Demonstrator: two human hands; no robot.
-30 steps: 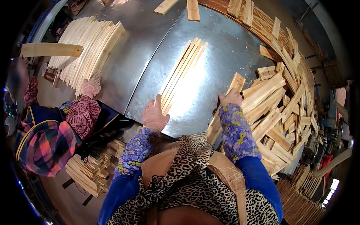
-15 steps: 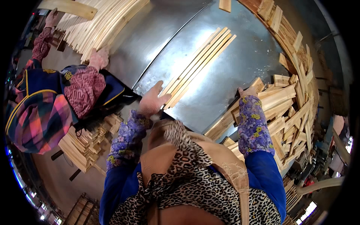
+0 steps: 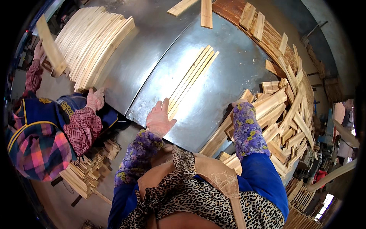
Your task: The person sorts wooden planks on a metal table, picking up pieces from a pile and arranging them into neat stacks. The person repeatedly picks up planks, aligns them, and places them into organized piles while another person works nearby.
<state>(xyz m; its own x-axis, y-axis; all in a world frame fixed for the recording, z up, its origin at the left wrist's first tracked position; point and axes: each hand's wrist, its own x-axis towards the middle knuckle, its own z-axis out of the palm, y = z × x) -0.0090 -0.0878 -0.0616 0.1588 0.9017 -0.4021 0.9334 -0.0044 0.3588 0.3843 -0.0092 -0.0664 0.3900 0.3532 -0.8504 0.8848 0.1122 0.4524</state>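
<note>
Several slim pale wood strips [image 3: 193, 82] lie side by side, at a slant, on a shiny metal table. At their near ends is my left hand [image 3: 160, 119], in a pinkish glove, its fingers stretched out and thumb apart; the fingertips are beside or against the outer strip, and nothing is gripped. My right hand [image 3: 240, 102] is at the left edge of a heap of wood pieces [image 3: 270, 105], close to the end of a board. Its fingers are mostly hidden, so I cannot tell whether it grips a piece. Floral sleeve covers are on both my forearms.
At left a co-worker [image 3: 42, 141] holds a board [image 3: 49, 44] beside a neat row of strips [image 3: 95, 42]. Two loose boards [image 3: 206, 14] lie at the table's far side. More wood [image 3: 85, 173] is stacked low at left. The heaped pieces run along a curved brown edge [image 3: 232, 9].
The view has shifted. The strips now lie closer together, and my left hand has its fingers straighter beside them. The co-worker's board has swung from nearly level to steeply slanted.
</note>
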